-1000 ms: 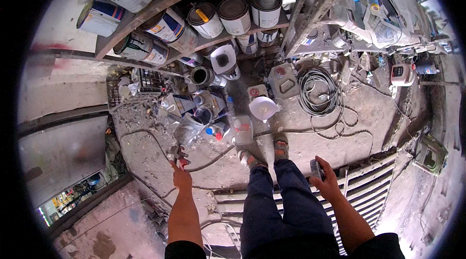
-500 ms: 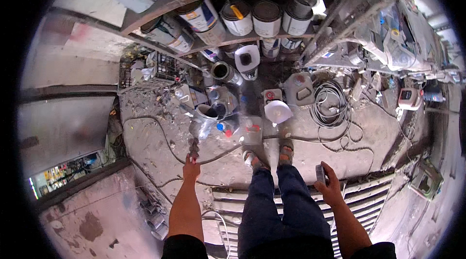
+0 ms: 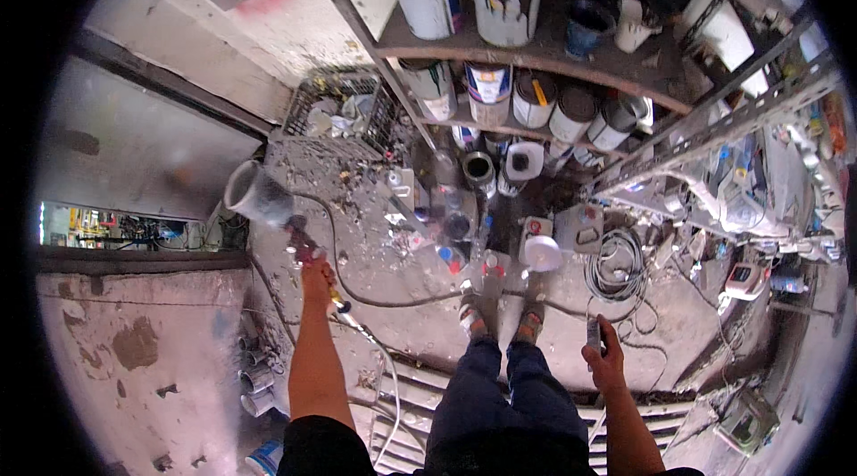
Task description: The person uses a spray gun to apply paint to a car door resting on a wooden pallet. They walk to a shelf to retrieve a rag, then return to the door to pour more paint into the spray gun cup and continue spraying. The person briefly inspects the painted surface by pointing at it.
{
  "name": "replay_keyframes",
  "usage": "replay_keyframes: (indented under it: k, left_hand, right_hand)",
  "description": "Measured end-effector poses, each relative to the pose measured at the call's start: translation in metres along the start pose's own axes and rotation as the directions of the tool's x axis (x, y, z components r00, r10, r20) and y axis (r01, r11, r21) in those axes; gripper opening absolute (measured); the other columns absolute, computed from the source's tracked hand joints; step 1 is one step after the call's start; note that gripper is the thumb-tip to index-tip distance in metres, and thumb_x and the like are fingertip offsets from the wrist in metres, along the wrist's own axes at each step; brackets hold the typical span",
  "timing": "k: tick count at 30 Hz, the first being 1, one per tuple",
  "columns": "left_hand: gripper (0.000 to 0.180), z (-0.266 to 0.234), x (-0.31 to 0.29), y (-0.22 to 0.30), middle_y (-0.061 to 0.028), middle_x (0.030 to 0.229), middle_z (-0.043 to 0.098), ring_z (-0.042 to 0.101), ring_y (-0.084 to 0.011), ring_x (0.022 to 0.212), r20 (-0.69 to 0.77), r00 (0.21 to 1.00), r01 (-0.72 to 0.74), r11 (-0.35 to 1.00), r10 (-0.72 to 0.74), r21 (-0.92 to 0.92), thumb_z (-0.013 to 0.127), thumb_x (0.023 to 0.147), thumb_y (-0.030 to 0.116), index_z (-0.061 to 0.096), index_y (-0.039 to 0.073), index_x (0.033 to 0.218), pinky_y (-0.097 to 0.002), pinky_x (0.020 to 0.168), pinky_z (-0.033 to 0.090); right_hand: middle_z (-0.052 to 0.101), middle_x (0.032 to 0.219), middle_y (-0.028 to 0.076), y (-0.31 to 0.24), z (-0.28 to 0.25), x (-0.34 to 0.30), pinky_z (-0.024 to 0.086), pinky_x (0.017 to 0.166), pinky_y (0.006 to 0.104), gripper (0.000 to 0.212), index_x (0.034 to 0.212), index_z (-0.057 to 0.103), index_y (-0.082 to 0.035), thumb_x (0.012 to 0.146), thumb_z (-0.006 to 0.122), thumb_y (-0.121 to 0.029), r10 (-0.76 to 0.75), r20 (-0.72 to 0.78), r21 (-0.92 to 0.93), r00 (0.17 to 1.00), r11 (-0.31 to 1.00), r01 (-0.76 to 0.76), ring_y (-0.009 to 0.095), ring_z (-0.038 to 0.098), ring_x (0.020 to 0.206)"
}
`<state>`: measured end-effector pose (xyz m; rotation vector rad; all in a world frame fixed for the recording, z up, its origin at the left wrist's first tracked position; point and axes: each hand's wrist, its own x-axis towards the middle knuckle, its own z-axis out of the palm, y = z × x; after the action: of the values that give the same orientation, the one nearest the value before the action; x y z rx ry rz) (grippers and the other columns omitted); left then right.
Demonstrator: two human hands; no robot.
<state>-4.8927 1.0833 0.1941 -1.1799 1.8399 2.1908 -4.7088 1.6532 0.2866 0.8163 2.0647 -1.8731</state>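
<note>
My left hand (image 3: 316,276) is wrapped round the handle of a spray gun (image 3: 298,233) with a large translucent cup (image 3: 257,194) at its far end. A pale air hose (image 3: 389,372) runs from the handle down toward my legs. On the right, my right hand (image 3: 605,358) grips a small grey rectangular block (image 3: 594,333) between thumb and fingers; its exact kind is unclear. Ahead on the floor stand a jug with a red cap and white funnel (image 3: 541,252), a clear jug (image 3: 580,228) and an open can (image 3: 479,171).
A shelf rack (image 3: 544,70) of paint cans stands ahead. A black crate (image 3: 344,110) of rubbish is at far left. A coiled hose (image 3: 616,266) lies at right, and another hose (image 3: 411,303) crosses the floor by my feet. A slatted grate (image 3: 428,396) lies below me.
The view has swung left, so the shelves sit further right. My left hand has swung left and raised the spray gun, its cup now at the far left. My right hand still holds the block.
</note>
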Motion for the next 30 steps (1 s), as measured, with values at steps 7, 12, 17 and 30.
replay_keyframes:
  k: [7, 12, 17, 30]
  left_hand:
    - [0.027, -0.016, -0.027, 0.114, 0.0062, 0.048, 0.033, 0.034, -0.0076, 0.037, -0.003, 0.99, -0.138, 0.987, 0.138, -0.088, 0.061, 0.084, 0.028, 0.04, 0.019, 0.07, -0.0256, 0.034, 0.028]
    - [0.026, 0.001, -0.049, 0.114, 0.0048, 0.049, 0.034, 0.034, -0.0082, 0.037, 0.044, 0.981, -0.186, 0.981, 0.188, -0.045, 0.062, 0.085, 0.031, 0.041, 0.019, 0.075, -0.0258, 0.034, 0.028]
    - [0.026, 0.01, -0.092, 0.059, 0.003, 0.051, 0.039, 0.038, -0.0089, 0.039, 0.01, 0.971, -0.24, 0.97, 0.239, 0.05, 0.057, 0.088, 0.031, 0.04, 0.016, 0.075, -0.0251, 0.033, 0.03]
    - [0.013, 0.186, -0.333, -0.042, -0.0035, 0.071, 0.054, 0.05, -0.0112, 0.053, 0.34, 0.94, -0.084, 0.971, 0.003, 0.224, 0.057, 0.088, 0.018, 0.046, 0.011, 0.09, -0.0216, 0.042, 0.039]
  right_hand:
    - [0.048, 0.121, 0.013, -0.044, 0.038, -0.019, 0.046, 0.083, 0.0343, 0.071, 0.132, 0.041, -0.006, 0.071, 0.072, -0.027, -0.08, 0.088, -0.054, 0.993, 0.995, 0.085, 0.022, 0.05, 0.106]
    - [0.05, 0.12, 0.014, -0.058, 0.044, -0.032, 0.043, 0.087, 0.0338, 0.079, 0.132, 0.04, -0.003, 0.069, 0.073, -0.037, -0.349, 0.136, -0.258, 0.927, 0.891, 0.373, 0.023, 0.052, 0.104]
    - [0.046, 0.128, 0.016, -0.064, 0.032, -0.03, 0.036, 0.098, 0.0347, 0.07, 0.133, 0.039, -0.002, 0.076, 0.066, -0.031, -0.311, 0.191, -0.196, 0.931, 0.917, 0.347, 0.025, 0.046, 0.115]
    - [0.063, 0.109, 0.012, -0.074, -0.006, 0.013, 0.051, 0.085, 0.0364, 0.034, 0.114, 0.055, -0.004, 0.09, 0.053, -0.028, -0.026, 0.67, 0.659, 0.742, 0.482, -0.578, 0.021, 0.063, 0.095]
